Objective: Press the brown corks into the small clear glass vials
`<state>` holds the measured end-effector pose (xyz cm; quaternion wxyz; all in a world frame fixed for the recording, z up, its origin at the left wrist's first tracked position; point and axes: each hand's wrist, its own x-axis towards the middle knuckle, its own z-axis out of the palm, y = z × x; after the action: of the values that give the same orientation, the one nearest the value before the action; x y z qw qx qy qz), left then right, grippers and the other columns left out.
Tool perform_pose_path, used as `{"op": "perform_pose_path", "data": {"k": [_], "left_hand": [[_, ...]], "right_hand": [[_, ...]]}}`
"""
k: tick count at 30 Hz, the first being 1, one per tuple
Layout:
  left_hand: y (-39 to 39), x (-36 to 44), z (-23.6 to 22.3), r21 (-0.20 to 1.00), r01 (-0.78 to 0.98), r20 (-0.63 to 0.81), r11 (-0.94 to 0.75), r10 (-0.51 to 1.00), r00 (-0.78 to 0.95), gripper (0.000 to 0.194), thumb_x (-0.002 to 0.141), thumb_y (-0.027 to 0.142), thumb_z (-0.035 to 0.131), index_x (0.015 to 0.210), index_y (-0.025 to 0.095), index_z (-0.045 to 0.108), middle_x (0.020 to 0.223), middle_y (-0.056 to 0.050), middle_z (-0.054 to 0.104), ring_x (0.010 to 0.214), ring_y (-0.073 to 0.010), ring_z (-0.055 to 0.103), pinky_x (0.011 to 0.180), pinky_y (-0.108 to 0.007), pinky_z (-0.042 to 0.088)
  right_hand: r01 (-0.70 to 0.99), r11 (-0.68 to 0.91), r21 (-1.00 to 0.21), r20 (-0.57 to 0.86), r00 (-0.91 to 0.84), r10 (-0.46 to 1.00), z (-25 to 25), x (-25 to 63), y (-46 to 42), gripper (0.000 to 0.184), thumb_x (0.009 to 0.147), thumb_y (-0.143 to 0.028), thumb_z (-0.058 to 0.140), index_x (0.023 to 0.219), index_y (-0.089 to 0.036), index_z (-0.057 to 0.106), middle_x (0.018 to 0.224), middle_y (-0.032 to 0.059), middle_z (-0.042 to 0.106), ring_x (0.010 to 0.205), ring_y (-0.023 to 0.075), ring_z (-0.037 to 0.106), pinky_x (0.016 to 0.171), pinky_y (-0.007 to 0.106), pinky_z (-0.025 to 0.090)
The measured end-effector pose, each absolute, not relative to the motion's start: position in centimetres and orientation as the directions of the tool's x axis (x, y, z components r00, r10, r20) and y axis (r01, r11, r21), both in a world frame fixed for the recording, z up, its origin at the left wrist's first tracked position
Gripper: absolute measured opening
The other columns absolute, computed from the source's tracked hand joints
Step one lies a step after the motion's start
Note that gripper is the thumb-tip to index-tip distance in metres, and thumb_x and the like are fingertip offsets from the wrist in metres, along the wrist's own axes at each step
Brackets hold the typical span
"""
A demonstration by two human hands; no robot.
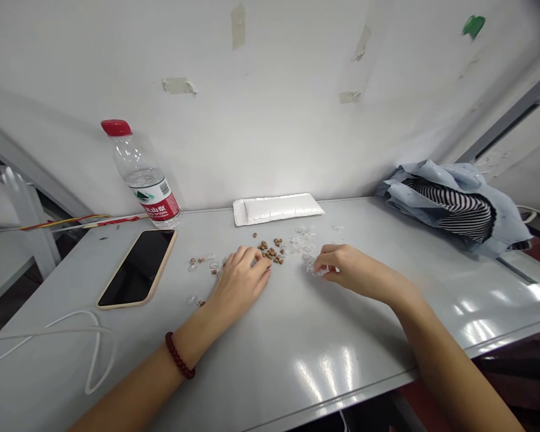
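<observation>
My left hand rests palm down on the grey table, its fingers loosely bent and apart beside a small pile of brown pieces. Part of a group of clear and brown bits lies behind and left of that hand, partly hidden by it. On the other side of the brown pile is a heap of small clear plastic pieces. The fingers and thumb of my right hand curl together at the near edge of this heap. What sits between those fingertips is too small to make out.
A phone and a water bottle with a red cap are at the left, near a white cable. A white packet lies against the wall. Bundled blue and striped cloth is at the right.
</observation>
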<state>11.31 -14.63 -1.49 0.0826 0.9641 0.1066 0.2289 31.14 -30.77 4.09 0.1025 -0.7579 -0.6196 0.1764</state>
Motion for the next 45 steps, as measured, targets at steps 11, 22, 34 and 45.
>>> {"op": "perform_pose_path", "data": {"k": [11, 22, 34, 45], "left_hand": [[-15.2, 11.2, -1.2, 0.359, 0.105, 0.487, -0.928, 0.282, 0.826, 0.026, 0.093, 0.01, 0.041, 0.106, 0.012, 0.063, 0.09, -0.009, 0.062, 0.087, -0.0228, 0.055, 0.078, -0.039, 0.047], [-17.6, 10.1, 2.3, 0.978, 0.138, 0.03, -0.158, 0.755, 0.655, 0.017, 0.083, 0.034, 0.061, 0.088, 0.02, 0.07, 0.085, -0.002, 0.073, 0.08, -0.0172, 0.066, 0.072, -0.028, 0.052], [-18.0, 10.1, 1.4, 0.962, 0.113, 0.123, -0.249, 0.763, 0.635, 0.01, 0.082, 0.028, 0.062, 0.081, 0.021, 0.07, 0.075, 0.002, 0.072, 0.072, -0.0137, 0.066, 0.065, -0.022, 0.054], [-17.8, 10.0, 1.9, 0.88, 0.069, 0.303, -0.469, 0.669, 0.679, 0.012, 0.082, 0.018, 0.059, 0.08, 0.023, 0.069, 0.081, 0.002, 0.072, 0.076, -0.0139, 0.066, 0.07, -0.024, 0.053]], "right_hand": [[0.61, -0.139, -0.78, -0.009, 0.211, 0.977, 4.9, 30.1, -29.7, 0.01, 0.082, -0.026, 0.063, 0.087, -0.019, 0.067, 0.09, 0.004, 0.062, 0.076, 0.0147, 0.059, 0.066, 0.027, 0.048], [-0.349, -0.161, -0.923, -0.253, 0.238, 0.938, 1.8, 26.5, -27.4, 0.014, 0.073, -0.024, 0.077, 0.085, -0.017, 0.072, 0.081, 0.0012, 0.067, 0.073, 0.0116, 0.065, 0.082, 0.03, 0.05], [-0.388, -0.165, -0.907, -0.234, 0.138, 0.962, 1.6, 25.2, -27.5, 0.01, 0.073, -0.019, 0.076, 0.082, -0.015, 0.072, 0.078, 0.0031, 0.071, 0.076, 0.0162, 0.071, 0.076, 0.028, 0.055], [-0.416, -0.087, -0.905, -0.186, 0.204, 0.961, 1.1, 25.1, -27.7, 0.016, 0.07, -0.021, 0.079, 0.084, -0.016, 0.072, 0.075, 0.0026, 0.071, 0.063, 0.012, 0.068, 0.064, 0.025, 0.053]]}}
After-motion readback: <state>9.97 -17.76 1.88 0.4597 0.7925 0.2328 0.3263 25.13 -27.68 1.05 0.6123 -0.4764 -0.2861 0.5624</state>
